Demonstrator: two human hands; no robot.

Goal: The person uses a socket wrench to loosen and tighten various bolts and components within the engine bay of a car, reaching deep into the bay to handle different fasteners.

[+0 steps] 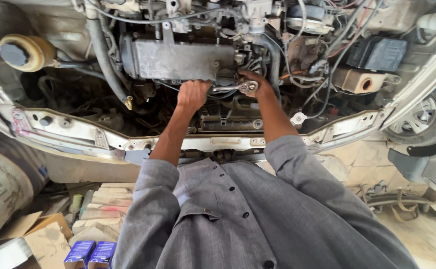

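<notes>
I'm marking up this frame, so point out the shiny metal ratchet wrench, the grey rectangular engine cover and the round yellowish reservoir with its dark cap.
Shiny metal ratchet wrench (pixel 238 88): head view, on its handle between the hands.
Grey rectangular engine cover (pixel 183 60): head view, on its flat top.
Round yellowish reservoir (pixel 37 54): head view, on its side wall beside the dark cap.

Even daylight, sharp centre, bent edges

Soft light falls from above with no hard glare; deep shadow fills the engine bay (pixel 143 107) under the hoses. The wide lens bows the front crossmember (pixel 78 132) and stretches the corners, where the wheel (pixel 427 119) and drum (pixel 3 179) blur slightly.
</notes>
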